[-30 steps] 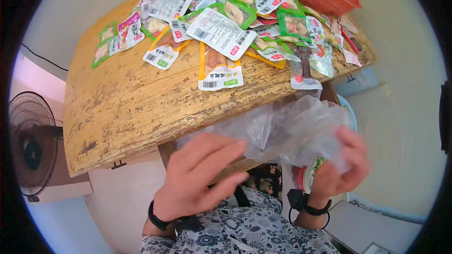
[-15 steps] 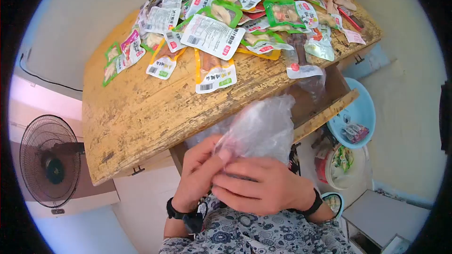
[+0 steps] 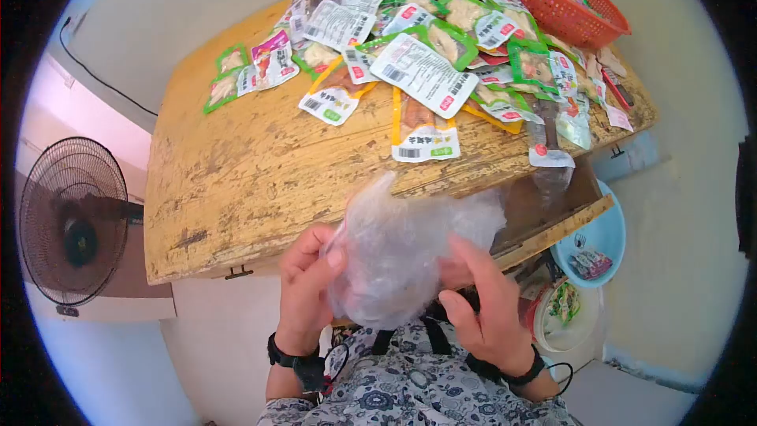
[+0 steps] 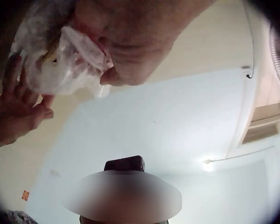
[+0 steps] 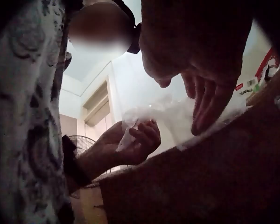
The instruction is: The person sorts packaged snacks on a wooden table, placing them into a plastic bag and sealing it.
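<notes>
Covering most of the head view, a worn wooden counter [image 3: 236, 189] bears a heap of food packets [image 3: 426, 71]. Beneath its front edge juts an open drawer [image 3: 556, 232]. A crumpled clear plastic bag [image 3: 394, 260] is before that edge. The right hand [image 3: 497, 312], fingers spread, overlaps one side, contact unclear; the left hand [image 3: 306, 292] pinches the other.
</notes>
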